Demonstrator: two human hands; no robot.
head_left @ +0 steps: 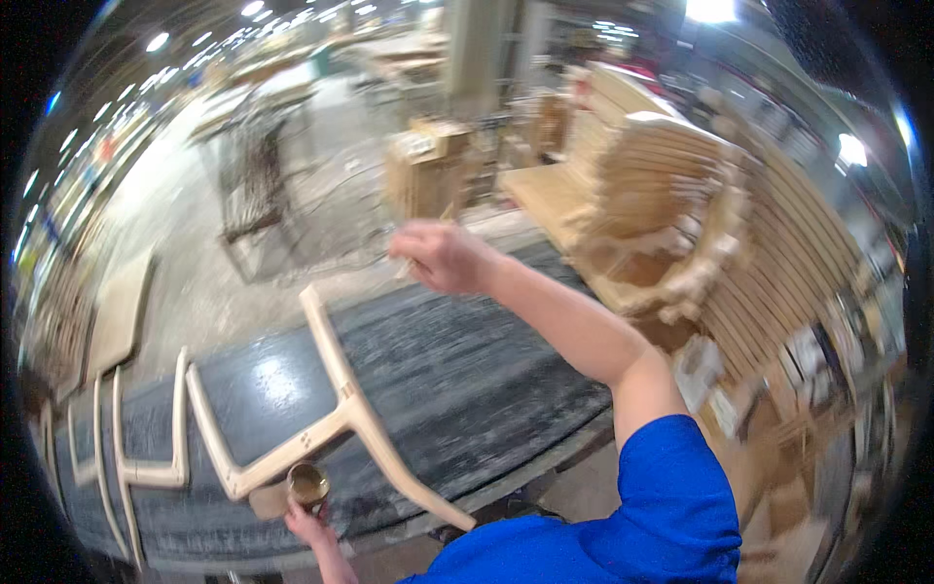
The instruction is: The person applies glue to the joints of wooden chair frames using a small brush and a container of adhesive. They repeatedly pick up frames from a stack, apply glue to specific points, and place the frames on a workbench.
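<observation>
My left hand (308,527) is at the near edge of the dark worktable, closed around a small cup (307,479) with brownish contents. Just beside the cup is a tan piece (268,502) that I cannot make out well. My right hand (443,257), blurred, is raised over the table's far edge, its fingers closed. A thin pale stick (449,210) seems to poke out of it; its lower end is smeared. Between my hands lies a pale wooden chair side frame (343,414), with a long curved leg and dark dowel holes at its joints.
More pale wooden frames (153,475) lie to the left on the black tabletop (467,360). Beyond it stand a cardboard box (426,170) and a dark rack (251,185). On the right, many wooden parts (662,195) are stacked beside slatted boards (778,243). A flat panel (122,316) leans far left.
</observation>
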